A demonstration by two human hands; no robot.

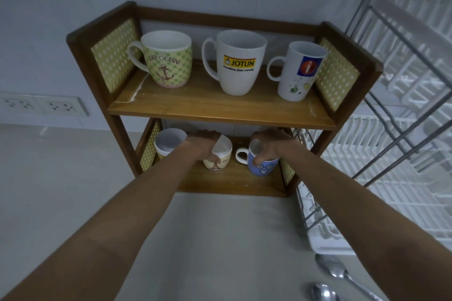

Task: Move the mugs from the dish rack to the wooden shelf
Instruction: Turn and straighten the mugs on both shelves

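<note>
Six mugs are parked on the wooden shelf (220, 107) right now, three per board. Up top: a green anchor mug (166, 58) at the shelf's left end, a white JOTUN mug (236, 62) in the middle, and a white mug with a blue square (299, 71) tight against the shelf's right side panel. Decent gaps between those three, and the front strip of the top board is bare.

Lower board is tighter. A white-inside mug (168, 143) sits by the shelf's left panel, a cream mug (219, 154) is just beside it, and a blue face mug (260, 160) sits toward the shelf's right panel, handle pointing left. The top board hangs low over all of them.

Left hand (204, 145) is curled over the cream mug's rim, fingers wrapped on it. Right hand (271, 146) grips the blue face mug from above, fingers closed on its rim.

Dish rack (381, 144) stands right of the shelf, nearly touching it. Two spoons (335, 276) lie on the counter in front of the rack.
</note>
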